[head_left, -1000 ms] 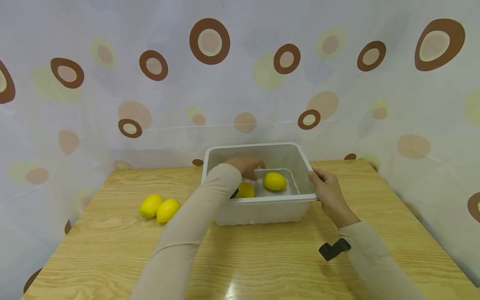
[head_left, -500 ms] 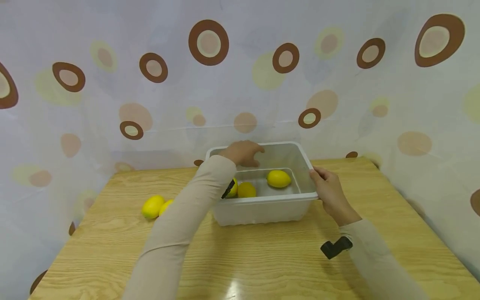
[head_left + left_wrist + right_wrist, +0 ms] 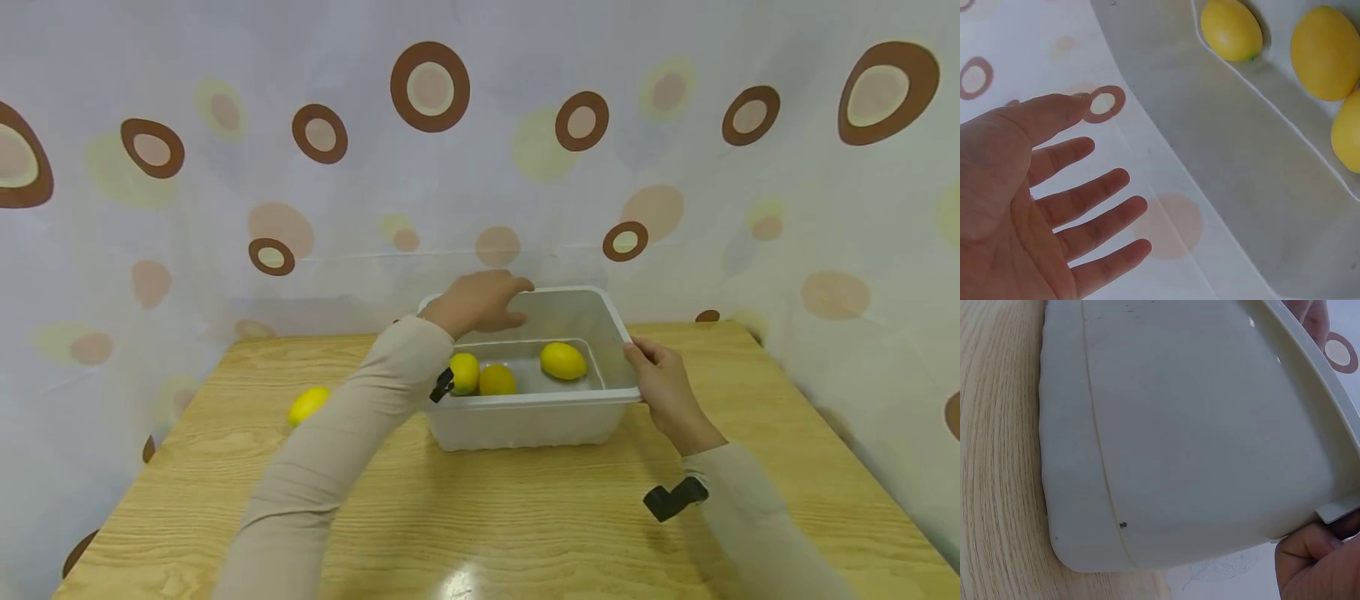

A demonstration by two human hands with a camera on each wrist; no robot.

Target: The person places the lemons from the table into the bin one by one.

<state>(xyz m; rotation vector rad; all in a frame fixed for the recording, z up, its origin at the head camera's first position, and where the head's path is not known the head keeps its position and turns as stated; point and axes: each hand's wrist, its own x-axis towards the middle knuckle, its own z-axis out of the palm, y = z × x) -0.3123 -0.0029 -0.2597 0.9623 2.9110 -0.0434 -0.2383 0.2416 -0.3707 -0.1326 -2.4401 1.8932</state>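
Observation:
My left hand hovers over the back left of a white plastic tub, fingers spread and holding nothing; the left wrist view shows its palm and straight fingers. Inside the tub lie three lemons: one at the right, one in the middle and one at the left, partly behind my wrist. With my right hand I grip the tub's right rim, thumb on top; in the right wrist view the curled fingers sit under that rim.
Another lemon lies on the wooden table left of the tub, partly behind my left sleeve. A white curtain with brown rings hangs right behind the table. Black straps and cameras sit on the wrists.
My left hand has risen out of the tub and shifted slightly left, uncovering the left lemon inside. My left sleeve now covers one of the lemons on the table. The right hand keeps its hold.

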